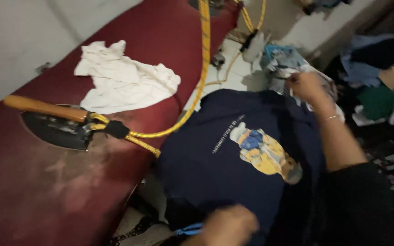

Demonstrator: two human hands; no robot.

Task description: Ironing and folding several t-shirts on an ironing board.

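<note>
Left hand (pixel 226 225): blurred, at 6 o'clock, closed on the near hem of the shirt (pixel 224 159); a blue strip shows just beside it
Right hand (pixel 307 86): at 2 o'clock, fingers pinched shut on the shirt's far edge; a thin bangle rings the wrist
Shirt: soft navy knit, held spread between both hands off the board's right edge, a yellow-and-blue bear figure printed on its front, small pale lettering beside it
Board (pixel 46 187): long, padded, dark red cover, scuffed and dusty pale in patches, filling the 9 o'clock side
Iron (pixel 58 127): heavy black wedge with a round wooden handle, lying flat on the board at 9 o'clock
Cord (pixel 197 91): yellow braided weave, curving from the iron toward 12 o'clock
Rag (pixel 121 79): crumpled white cotton on the board at 11 o'clock
Clothes (pixel 379 77): mixed heap at 3 o'clock
</note>
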